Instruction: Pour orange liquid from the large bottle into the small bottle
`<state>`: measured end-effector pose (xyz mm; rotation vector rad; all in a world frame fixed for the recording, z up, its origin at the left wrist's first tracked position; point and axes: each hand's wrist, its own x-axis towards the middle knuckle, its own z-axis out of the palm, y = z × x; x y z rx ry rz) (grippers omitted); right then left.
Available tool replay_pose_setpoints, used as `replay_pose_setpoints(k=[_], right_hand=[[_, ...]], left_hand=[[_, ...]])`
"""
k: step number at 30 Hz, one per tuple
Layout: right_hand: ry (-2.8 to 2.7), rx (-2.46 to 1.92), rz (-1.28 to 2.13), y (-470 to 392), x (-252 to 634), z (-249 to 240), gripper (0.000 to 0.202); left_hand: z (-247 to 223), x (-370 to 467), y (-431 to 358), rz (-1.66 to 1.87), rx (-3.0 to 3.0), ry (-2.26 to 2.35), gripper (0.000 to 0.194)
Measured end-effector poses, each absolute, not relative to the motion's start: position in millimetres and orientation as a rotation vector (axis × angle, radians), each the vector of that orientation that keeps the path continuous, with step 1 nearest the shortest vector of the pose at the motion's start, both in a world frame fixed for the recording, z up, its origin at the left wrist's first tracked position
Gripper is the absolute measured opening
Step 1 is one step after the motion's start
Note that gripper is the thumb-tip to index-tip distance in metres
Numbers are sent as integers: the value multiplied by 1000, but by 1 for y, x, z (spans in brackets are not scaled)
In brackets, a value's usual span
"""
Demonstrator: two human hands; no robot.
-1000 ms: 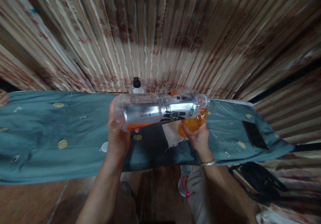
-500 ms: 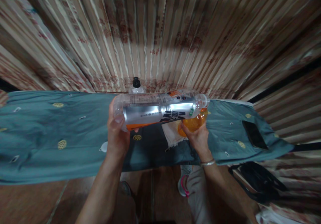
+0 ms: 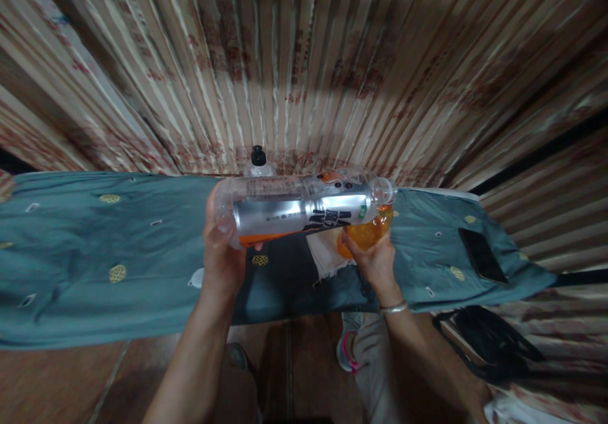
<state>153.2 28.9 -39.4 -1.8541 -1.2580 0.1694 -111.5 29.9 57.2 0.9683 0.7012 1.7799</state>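
My left hand [image 3: 222, 247] is closed round the base of a large clear plastic bottle [image 3: 304, 209] with a silver and orange label. The bottle lies almost level in the air, its neck pointing right. A little orange liquid shows along its lower side near the base. My right hand [image 3: 375, 256] grips a clear container of orange liquid [image 3: 363, 235] below the bottle's neck. The bottle hides the container's left upper part, and I cannot tell whether the two mouths touch. Underneath is a whitish cloth [image 3: 325, 256] on the table. Near my left wrist lies a small white round piece [image 3: 196, 278].
A green patterned cloth [image 3: 71, 234] covers the long narrow table. Behind the large bottle stands a clear bottle with a black cap [image 3: 258, 158]. A dark phone [image 3: 482, 256] lies at the right. Pleated curtains [image 3: 294, 63] hang close behind; a black bag [image 3: 491, 342] is at lower right.
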Motion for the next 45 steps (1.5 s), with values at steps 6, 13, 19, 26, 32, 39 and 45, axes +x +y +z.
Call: replay_pose_setpoints(k=[6,13,19,26,32,39,45], right_hand=[[-1274,-1835,173,29,153,-39,93],[-1258,-1866,194,29,153,-38,98],[-1253,-1876,192,29,152,-37,99],[-1249,-1884,184,29,153,-39,99],[-1245,-1875,180,29,153,-40,96],[-1249,-1858,181,29,153,-39,97],[-1260,-1871,157,29,153,-40,99]], left_hand=[[57,-111,30,1793,941,688,49],[56,-111,30,1783,967,689,48],[57,-112,29,1786,940,702,43],[57,-112,29,1794,934,690,37],[58,-111,30,1796,946,680,40],[58,-112,29,1795,910,707,46],[59,-112,28,1770,973,691,38]])
